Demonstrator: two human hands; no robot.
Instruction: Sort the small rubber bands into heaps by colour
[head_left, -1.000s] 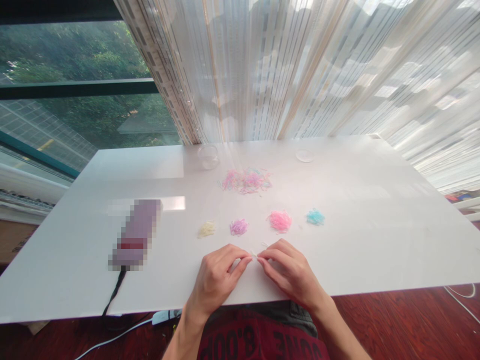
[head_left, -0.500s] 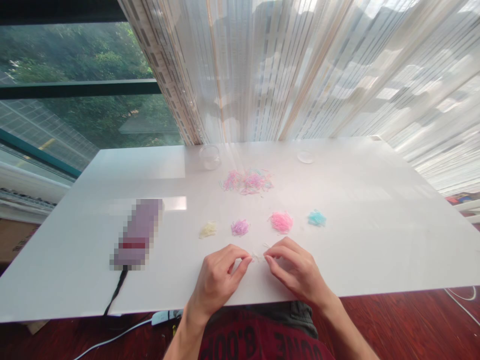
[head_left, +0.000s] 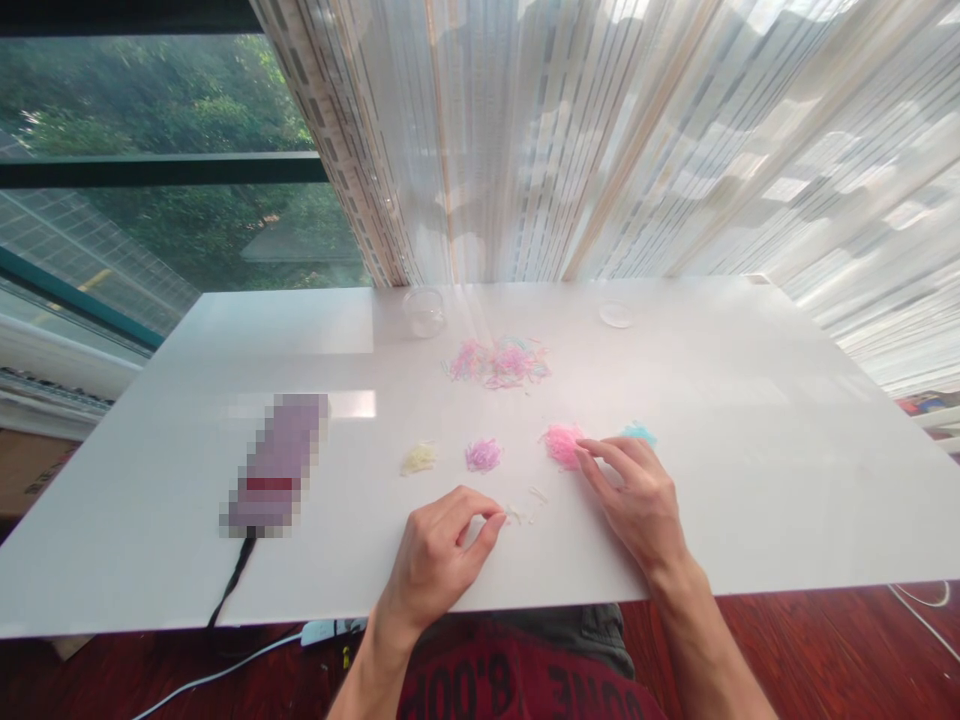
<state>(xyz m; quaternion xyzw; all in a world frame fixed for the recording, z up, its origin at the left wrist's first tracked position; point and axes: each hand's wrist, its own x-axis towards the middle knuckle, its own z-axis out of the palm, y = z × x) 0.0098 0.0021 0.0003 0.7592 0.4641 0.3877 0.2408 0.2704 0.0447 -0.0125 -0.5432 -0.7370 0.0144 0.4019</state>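
My left hand (head_left: 448,548) rests near the table's front edge, thumb and forefinger pinched together. At its fingertips lie a few pale thin strands (head_left: 516,516); whether one is between them is too small to tell. My right hand (head_left: 636,500) reaches to the right side of the pink pile of thin strands (head_left: 561,444), its thumb and forefinger drawn together there. Anything in that pinch is hidden. Partly behind the right hand sits a blue pile (head_left: 640,433). Further left are a purple pile (head_left: 483,455) and a yellow pile (head_left: 418,458).
A larger mixed-colour pile (head_left: 498,362) lies farther back. Behind it stand a clear round container (head_left: 425,313) and a clear lid (head_left: 616,316). A blurred purple object (head_left: 279,460) with a black strap lies on the left of the white table (head_left: 787,450).
My right hand has moved from the pale strands by my left hand, away and rightward to the pink pile. The left hand stays where it was, still pinched.
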